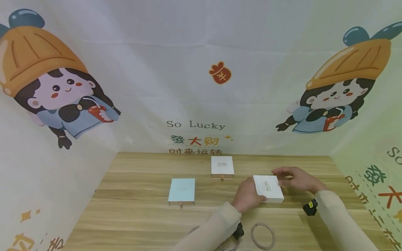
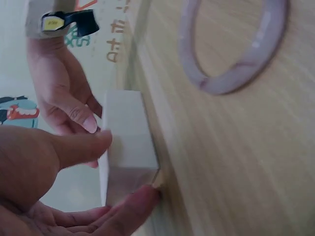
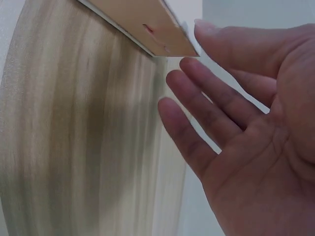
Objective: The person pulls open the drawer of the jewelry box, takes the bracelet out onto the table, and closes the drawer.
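A small white drawer box [image 1: 267, 187] with fine lettering on its lid lies on the wooden table at right of centre. My left hand [image 1: 249, 196] grips it by the near left end, thumb on one side and fingers round the corner in the left wrist view. At the opposite end is my right hand [image 1: 296, 179], its thumb right at the box's edge. In the right wrist view its fingers [image 3: 206, 115] are loosely extended beside the box's tan end face [image 3: 147, 27], which has a small reddish tab. A pale purple bangle [image 2: 221, 87] lies close by.
Another white box [image 1: 222, 165] stands farther back, and a light blue box [image 1: 182, 190] is to the left; both have small pull tabs. The bangle [image 1: 260, 224] lies near the front, with more rings partly hidden under the left sleeve [image 1: 213, 226]. Printed cloth walls [image 1: 157, 76] enclose the table.
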Demonstrator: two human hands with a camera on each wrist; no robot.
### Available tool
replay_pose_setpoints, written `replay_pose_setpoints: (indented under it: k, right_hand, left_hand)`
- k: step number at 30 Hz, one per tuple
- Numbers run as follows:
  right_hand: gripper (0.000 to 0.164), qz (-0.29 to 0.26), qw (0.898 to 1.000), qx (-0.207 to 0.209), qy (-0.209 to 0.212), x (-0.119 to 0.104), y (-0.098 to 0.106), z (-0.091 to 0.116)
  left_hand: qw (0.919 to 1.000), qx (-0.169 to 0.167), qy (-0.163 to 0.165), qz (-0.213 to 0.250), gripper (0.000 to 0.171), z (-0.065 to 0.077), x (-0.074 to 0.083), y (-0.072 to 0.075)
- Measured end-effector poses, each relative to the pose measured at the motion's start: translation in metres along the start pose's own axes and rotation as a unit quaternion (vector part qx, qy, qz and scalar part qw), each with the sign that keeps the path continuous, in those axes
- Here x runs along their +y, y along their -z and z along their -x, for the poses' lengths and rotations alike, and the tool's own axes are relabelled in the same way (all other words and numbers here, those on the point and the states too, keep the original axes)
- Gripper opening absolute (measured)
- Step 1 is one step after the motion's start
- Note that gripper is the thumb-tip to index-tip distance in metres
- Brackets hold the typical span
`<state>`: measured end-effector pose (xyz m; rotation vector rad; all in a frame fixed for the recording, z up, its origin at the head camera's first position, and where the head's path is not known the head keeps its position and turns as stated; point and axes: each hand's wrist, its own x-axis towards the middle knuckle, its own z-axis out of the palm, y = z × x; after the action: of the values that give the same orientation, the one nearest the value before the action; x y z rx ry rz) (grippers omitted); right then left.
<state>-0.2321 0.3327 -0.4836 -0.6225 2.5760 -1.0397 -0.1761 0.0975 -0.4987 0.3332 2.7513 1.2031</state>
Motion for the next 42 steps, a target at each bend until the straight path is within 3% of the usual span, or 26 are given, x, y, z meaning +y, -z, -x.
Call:
replay_pose_setpoints:
  k: [6, 16, 24, 34, 42]
  right_hand:
    - [0.038, 0.007, 1.000, 0.001, -0.019, 0.003, -0.004, -0.002]
    - [0.036, -0.005, 0.999, 0.023, -0.039, 0.000, -0.008, -0.004]
    - [0.035, 0.002, 0.998, 0.039, -0.056, 0.000, -0.011, -0.002]
    - [0.035, -0.001, 0.997, 0.062, -0.051, -0.001, -0.017, 0.005]
    - [0.034, 0.034, 0.993, 0.096, -0.065, -0.001, -0.026, 0.016]
  left_hand:
    - [0.9995, 0.013, -0.008, 0.026, 0.052, 0.001, 0.001, -0.005]
    - [0.9979, 0.030, 0.021, 0.053, 0.048, -0.006, 0.000, -0.005]
    - [0.9924, 0.025, 0.050, 0.109, 0.049, -0.010, -0.003, 0.000]
    - [0.9909, 0.026, 0.083, 0.102, 0.053, -0.021, -0.009, 0.005]
    - [0.9860, 0.037, 0.110, 0.119, 0.048, -0.027, -0.013, 0.007]
